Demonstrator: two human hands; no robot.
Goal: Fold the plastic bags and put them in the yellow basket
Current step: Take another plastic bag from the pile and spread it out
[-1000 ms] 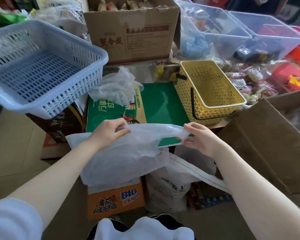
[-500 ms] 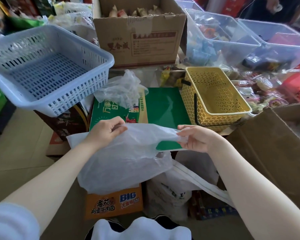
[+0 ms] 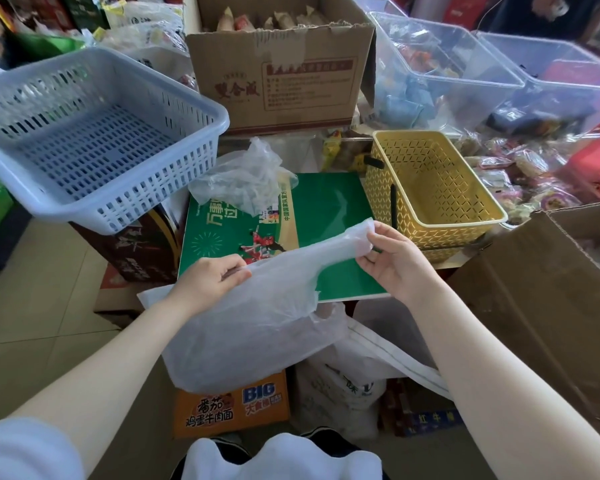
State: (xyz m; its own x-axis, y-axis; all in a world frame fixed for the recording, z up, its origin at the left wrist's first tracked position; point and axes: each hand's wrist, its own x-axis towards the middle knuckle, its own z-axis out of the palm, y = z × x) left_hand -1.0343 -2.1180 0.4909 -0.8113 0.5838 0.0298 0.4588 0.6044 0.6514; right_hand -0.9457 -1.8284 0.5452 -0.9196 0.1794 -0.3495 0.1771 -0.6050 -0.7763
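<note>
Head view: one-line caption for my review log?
Both hands hold a white plastic bag stretched above a green box, yellow basket empty.

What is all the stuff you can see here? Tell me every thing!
plastic bag: 1, white, held up in front of the green box
crumpled bag: 1, clear, on the green box's far corner
yellow basket: 1, yellow, right of the green box
green box: 1, green, centre
blue basket: 1, pale blue, left
cardboard box: 1, brown, behind, holding snacks
clear bins: 2, see-through, back right
orange box: 1, orange, below the bag
left hand: 1, grips the bag
right hand: 1, pinches the bag's handle
</note>
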